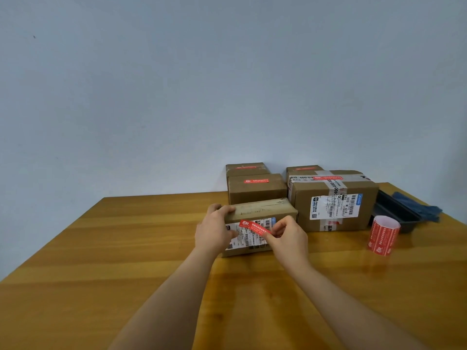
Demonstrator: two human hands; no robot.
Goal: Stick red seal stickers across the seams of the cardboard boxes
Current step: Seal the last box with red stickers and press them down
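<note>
Head view, single frame. I see the left hand (213,232) wrapped over the left end of the near cardboard box (260,218), thumb on the top face, fingers curled round the front-left corner; it grips the box. The right hand (286,237) has thumb and fingertips pinched together on the right end of a red seal sticker (254,228). The sticker is a narrow glossy strip with white print, tilted down to the right, held in front of the box's front face over the white shipping label (249,234). I cannot tell whether it touches the label yet.

The box is plain brown corrugated board, oblong, top face matte with faint scuffs, and sits on a varnished wooden table (126,261) with visible grain and glare.

Behind it stand two small boxes (256,190), each with a red strip already on top. To the right is a larger taped box (333,198) with a barcode label and a red strip across its top seam.

The sticker roll (382,236) stands on end well right of the right hand, beside a black tray (394,210) and blue cloth (419,207).
</note>
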